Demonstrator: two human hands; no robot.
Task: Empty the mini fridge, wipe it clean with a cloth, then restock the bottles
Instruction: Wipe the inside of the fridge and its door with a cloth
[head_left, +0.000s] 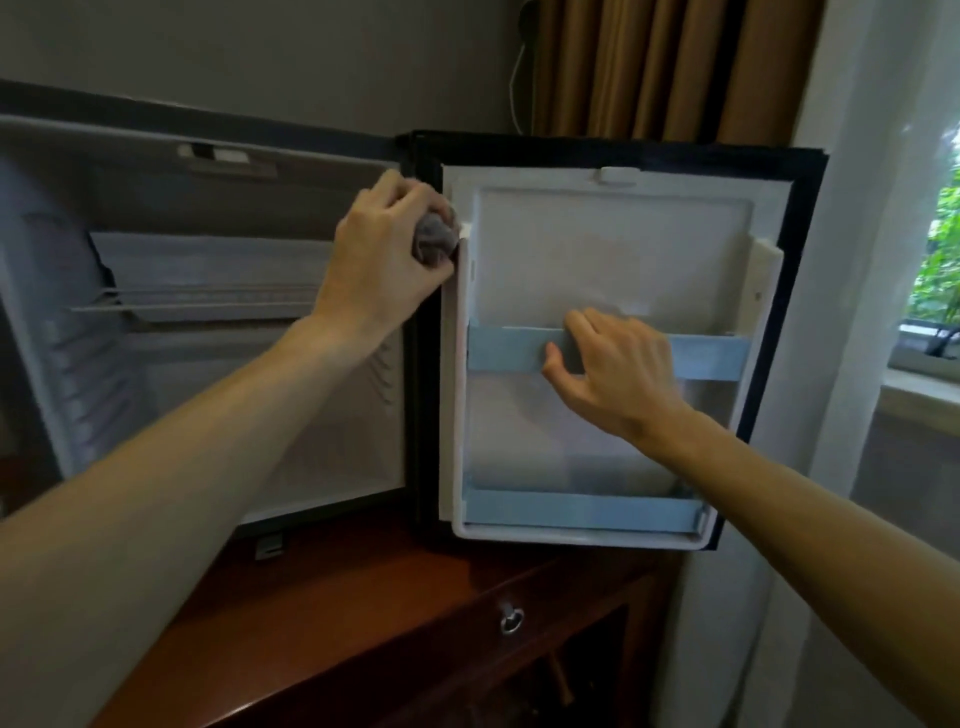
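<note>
left hand (382, 249) grip bunches cloth (434, 236) against door (613, 249) edge | right hand (618, 369) grip curled over upper rail (706, 356)

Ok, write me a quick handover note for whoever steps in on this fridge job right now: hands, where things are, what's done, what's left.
Left hand: holds the bunched cloth against the hinge-side edge of the open door.
Right hand: on the upper blue rail, thumb in front, fingers over the top, steadying the door.
Fridge: open, wire shelf and both door racks show no bottles.
Done: emptied, by the look of it. How much has been wiped cannot be told.
Left: finish wiping the door, then restock. No bottles are in view.
</note>
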